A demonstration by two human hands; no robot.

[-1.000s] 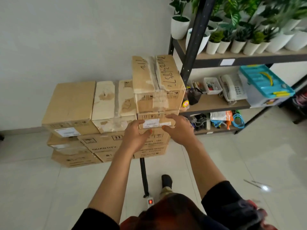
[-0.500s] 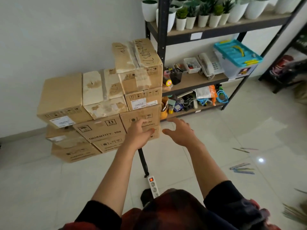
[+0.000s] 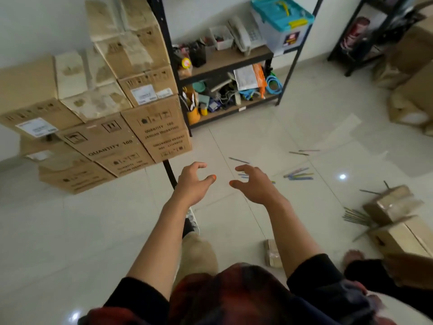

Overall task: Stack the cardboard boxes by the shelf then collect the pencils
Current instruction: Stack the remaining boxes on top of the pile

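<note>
– Head view: brown cardboard boxes (image 3: 150, 127) sit stacked beside the black metal shelf (image 3: 225, 59). Which step?
– Pencils, I'd judge. Left hand (image 3: 192, 181) and right hand (image 3: 255, 184) hover loose, empty; thin coloured pencils (image 3: 298, 175) lie scattered on the floor nearby, needing a reach down.

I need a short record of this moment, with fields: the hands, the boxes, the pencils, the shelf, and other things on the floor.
left hand: held over the floor, fingers loosely curled, holding nothing
right hand: held over the floor, fingers loosely curled, holding nothing
stacked boxes: piled in several layers against the wall, beside the shelf
pencils: scattered on the floor tiles, to the right of the hands
shelf: dark metal frame, carries a telephone and a storage box with teal lid
other floor items: open carton at right with thin sticks beside it
</note>
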